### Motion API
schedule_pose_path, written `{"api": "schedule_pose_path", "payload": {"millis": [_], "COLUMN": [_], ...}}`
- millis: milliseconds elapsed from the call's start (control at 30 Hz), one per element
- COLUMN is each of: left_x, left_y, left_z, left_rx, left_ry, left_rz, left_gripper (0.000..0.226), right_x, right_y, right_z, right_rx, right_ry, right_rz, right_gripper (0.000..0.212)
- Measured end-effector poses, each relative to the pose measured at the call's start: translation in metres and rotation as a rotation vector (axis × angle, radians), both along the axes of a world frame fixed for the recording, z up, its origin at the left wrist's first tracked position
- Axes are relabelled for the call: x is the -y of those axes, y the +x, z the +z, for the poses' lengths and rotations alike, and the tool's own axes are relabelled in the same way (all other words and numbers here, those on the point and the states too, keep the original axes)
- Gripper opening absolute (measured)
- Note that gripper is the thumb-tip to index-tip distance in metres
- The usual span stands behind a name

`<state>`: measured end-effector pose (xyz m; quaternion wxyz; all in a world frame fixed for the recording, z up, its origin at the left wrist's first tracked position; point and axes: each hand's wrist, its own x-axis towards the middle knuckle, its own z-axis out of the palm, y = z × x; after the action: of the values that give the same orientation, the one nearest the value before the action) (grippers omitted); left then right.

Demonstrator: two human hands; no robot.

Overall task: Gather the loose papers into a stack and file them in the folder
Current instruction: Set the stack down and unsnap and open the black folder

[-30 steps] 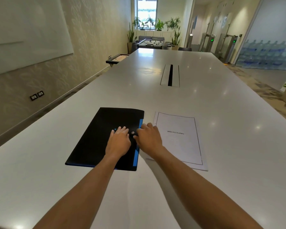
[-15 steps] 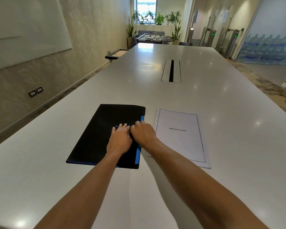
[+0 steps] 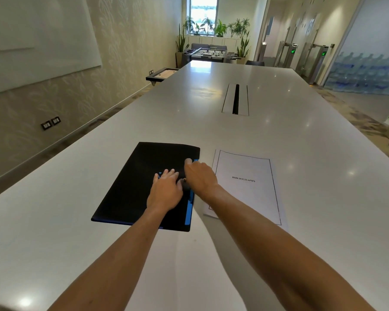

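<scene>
A black folder [image 3: 130,187] with a blue edge lies closed on the white table [image 3: 301,153] in front of me. My left hand [image 3: 165,189] rests flat on its right half, fingers together and pointing forward. My right hand [image 3: 200,177] sits at the folder's right edge, fingers curled over the flap near a small metal snap; whether it grips the flap is unclear. Right of the folder, a stack of white papers [image 3: 249,198] lies face up, the top sheet headed BIBLIOGRAPHY inside a black border. My right forearm covers the stack's near left corner.
A cable slot [image 3: 235,98] is set into the table's middle farther away. A small black tray [image 3: 162,75] hangs off the table's far left edge. A foosball table and plants stand at the room's far end.
My right hand has shifted slightly forward along the folder's right edge, with a finger now reaching toward the blue strip. My left hand stays flat on the folder. The papers have not moved.
</scene>
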<state>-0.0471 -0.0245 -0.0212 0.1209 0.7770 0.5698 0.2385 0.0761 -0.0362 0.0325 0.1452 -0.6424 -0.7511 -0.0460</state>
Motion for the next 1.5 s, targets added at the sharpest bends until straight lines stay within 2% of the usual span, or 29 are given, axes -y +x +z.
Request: {"api": "schedule_pose_path", "payload": {"millis": [133,167,267,433,533,600,833,967,1033,1133,1200,1500], "left_x": [0.001,0.002,0.004,0.011,0.013,0.012,0.0,-0.004,-0.003,-0.003,-0.006,-0.011], "left_y": [0.001,0.001,0.003,0.008,0.017,0.023,0.029,0.026,0.024,0.02,0.017,0.012], "left_z": [0.001,0.002,0.007,0.025,0.051,0.074,0.136,0.146,0.146,0.143,0.143,0.149], "left_rx": [-0.113,-0.132,-0.153,-0.108,-0.06,-0.119,-0.419,-0.503,-0.505,-0.606,-0.643,-0.625], "left_ry": [-0.012,-0.017,-0.026,-0.04,-0.012,0.004,0.098,0.075,0.046,0.053,0.076,0.015], "left_rz": [-0.057,-0.067,-0.066,-0.102,-0.144,-0.149,0.002,0.009,0.013,0.082,0.093,0.077], "left_gripper": [0.062,0.066,0.069,0.053,0.025,0.008,0.02,0.023,0.033,0.085,0.105,0.119], "right_x": [0.001,0.001,0.001,0.003,0.008,0.01,0.012,0.017,0.02,0.023,0.024,0.026], "right_y": [0.005,0.006,0.012,0.026,0.028,0.028,0.031,0.031,0.032,0.033,0.032,0.034], "right_z": [0.0,0.0,0.002,0.003,0.002,0.003,0.019,0.033,0.039,0.044,0.044,0.043], "right_rx": [-0.233,-0.3,-0.546,-0.896,-1.133,-1.257,-1.548,-1.653,-1.675,-1.689,-1.689,-1.677], "right_ry": [-0.044,-0.057,-0.085,-0.14,-0.131,-0.108,-0.058,-0.036,-0.031,-0.039,-0.043,-0.048], "right_rz": [-0.097,-0.128,-0.259,-0.42,-0.458,-0.459,-0.386,-0.313,-0.28,-0.262,-0.262,-0.266], "right_gripper": [0.039,0.036,0.01,0.002,0.011,0.017,0.021,0.021,0.02,0.02,0.02,0.02]}}
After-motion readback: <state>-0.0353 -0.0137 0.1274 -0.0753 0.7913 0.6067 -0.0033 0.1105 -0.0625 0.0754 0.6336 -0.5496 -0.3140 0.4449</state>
